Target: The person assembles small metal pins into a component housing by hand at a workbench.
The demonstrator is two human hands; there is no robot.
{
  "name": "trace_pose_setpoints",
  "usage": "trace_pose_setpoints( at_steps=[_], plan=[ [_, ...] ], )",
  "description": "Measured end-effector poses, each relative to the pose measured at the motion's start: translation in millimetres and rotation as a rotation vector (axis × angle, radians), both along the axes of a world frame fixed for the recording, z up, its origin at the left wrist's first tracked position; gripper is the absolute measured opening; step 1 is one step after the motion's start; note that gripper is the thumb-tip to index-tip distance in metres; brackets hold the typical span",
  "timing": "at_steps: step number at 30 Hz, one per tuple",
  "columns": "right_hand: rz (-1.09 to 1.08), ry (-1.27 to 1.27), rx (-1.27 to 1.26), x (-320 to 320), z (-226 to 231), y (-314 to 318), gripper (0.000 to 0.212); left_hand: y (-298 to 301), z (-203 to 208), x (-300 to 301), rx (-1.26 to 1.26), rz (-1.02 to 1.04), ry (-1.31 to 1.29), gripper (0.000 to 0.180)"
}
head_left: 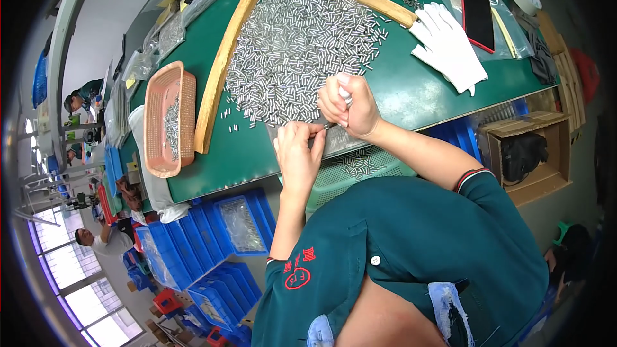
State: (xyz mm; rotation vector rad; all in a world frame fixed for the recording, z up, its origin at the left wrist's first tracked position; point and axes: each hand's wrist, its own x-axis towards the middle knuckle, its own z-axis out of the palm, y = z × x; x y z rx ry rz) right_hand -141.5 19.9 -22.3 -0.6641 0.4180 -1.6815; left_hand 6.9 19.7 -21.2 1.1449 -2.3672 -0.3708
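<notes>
L hand (298, 153) pinches what's app. a small metal pin (326, 126) by near edge of pin pile (302, 51) on green table (398, 58), R hand (353, 108) fisted round white item (345, 95); pin's prob. light, stiff & slippery, so grip mid-length.

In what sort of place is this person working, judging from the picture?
Probably a small-parts workshop or factory floor: a large heap of small metal pieces lies on the green workbench, and many blue plastic bins stand near it.
</notes>
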Motion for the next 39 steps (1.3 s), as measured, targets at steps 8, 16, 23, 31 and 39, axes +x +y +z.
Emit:
trace_pose_setpoints(
  at_steps=[8,16,23,31,39],
  plan=[
    [-0.168,0.417,-0.240,11,-7,0,0.046,-3,7,-2,-0.007,-0.014,-0.094,0.011],
    [-0.073,0.057,-0.002,0,1,0,0.042,-2,18,-6,-0.034,-0.092,-0.169,0.010],
    [-0.069,0.065,0.003,-1,1,1,0.042,0,14,-2,0.048,-0.117,-0.030,0.009],
    [-0.014,0.068,-0.009,-1,1,2,0.042,5,8,-4,-0.018,0.032,-0.096,0.014],
    [0.016,0.050,-0.004,-1,2,3,0.042,3,8,-5,0.115,0.038,-0.024,0.011]
  ],
)
